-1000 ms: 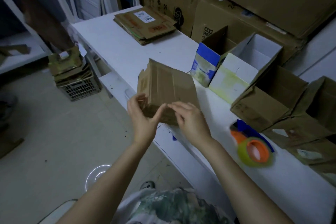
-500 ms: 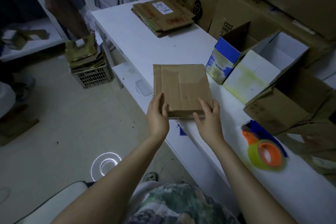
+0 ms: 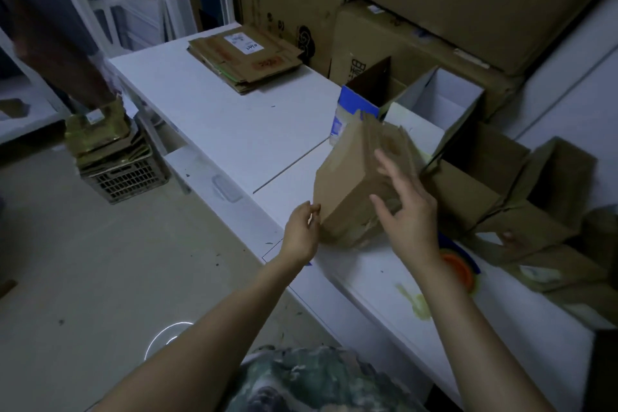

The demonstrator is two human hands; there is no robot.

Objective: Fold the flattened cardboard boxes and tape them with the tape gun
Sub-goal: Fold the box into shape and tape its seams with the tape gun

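Squaring the brown box (image 3: 354, 191) — my right hand (image 3: 409, 211) spread against it; left hand (image 3: 301, 231) curled at its corner, pinch unclear. Best to steady both sides.

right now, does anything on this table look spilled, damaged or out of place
Yes. A yellow-green smear stains the white table toward its front edge, beside the right forearm. The brown box between the left hand and right hand looks scuffed, with old tape marks; blur hides finer damage.
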